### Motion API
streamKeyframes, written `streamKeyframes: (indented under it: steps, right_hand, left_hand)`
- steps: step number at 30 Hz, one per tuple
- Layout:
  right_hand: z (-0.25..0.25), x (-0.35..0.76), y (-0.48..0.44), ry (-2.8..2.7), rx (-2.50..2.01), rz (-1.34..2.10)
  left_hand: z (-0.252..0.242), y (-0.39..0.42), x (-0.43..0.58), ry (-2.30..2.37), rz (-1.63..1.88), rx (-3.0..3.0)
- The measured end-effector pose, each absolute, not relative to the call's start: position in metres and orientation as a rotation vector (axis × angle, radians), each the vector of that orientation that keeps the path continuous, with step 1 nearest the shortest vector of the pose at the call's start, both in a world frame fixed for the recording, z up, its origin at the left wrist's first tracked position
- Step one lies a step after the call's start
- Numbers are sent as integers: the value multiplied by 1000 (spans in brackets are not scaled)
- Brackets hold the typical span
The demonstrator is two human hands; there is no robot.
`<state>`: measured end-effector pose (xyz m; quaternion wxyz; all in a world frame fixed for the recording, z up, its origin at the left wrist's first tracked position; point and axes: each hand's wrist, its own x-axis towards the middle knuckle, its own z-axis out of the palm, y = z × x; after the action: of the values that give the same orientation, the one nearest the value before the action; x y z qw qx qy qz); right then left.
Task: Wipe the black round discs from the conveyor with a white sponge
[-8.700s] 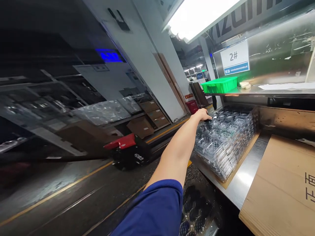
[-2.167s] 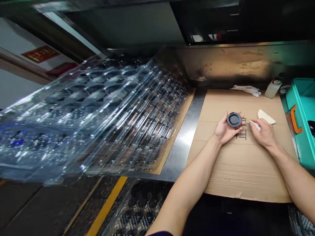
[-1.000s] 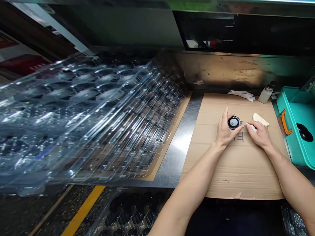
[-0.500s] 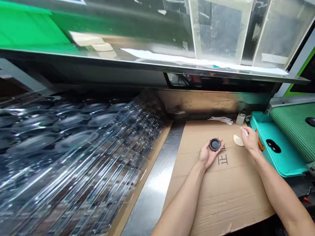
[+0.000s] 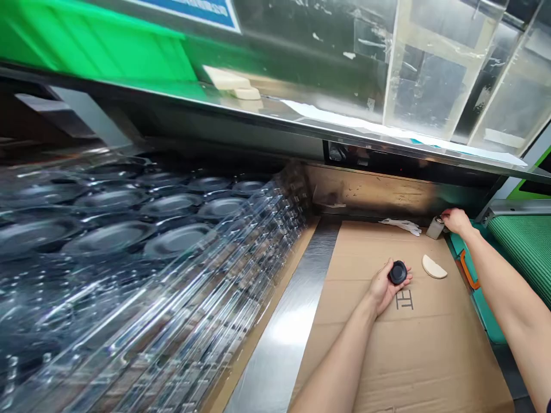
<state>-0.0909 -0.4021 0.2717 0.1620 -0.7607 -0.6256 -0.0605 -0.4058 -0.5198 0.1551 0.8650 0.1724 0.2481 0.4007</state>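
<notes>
My left hand [image 5: 385,285] is closed around the edge of a round black dished part [image 5: 398,272], held face up over the cardboard. My right hand [image 5: 457,221] reaches to the back right corner, its fingers bent together beside the top of a small bottle [image 5: 435,228]. What those fingertips hold, if anything, is hidden. Between the hands, a cream half-round pad [image 5: 434,267] lies flat on the cardboard sheet [image 5: 400,355].
Stacked clear plastic trays of round black parts [image 5: 176,241] fill the left side. A white glove [image 5: 402,226] lies at the back. To the right are a teal bin with an orange handle [image 5: 469,269] and a green conveyor belt [image 5: 523,241]. A metal shelf [image 5: 301,112] overhangs the back.
My right hand has moved from beside the half-round pad, where it pinched something small and white, back to the bottle. My left hand still holds the black part, now tilted differently. The view has shifted.
</notes>
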Motion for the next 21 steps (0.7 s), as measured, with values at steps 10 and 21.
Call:
streamKeyframes:
  steps: [10,21]
  right_hand:
    - [283,-86,-388,-1979,-2322,-156]
    - [298,-96,-388,-1957,-2419,-129]
  left_hand:
    - [156,-519,-405,510,838,351]
    - [155,-515,-406,454,826,329]
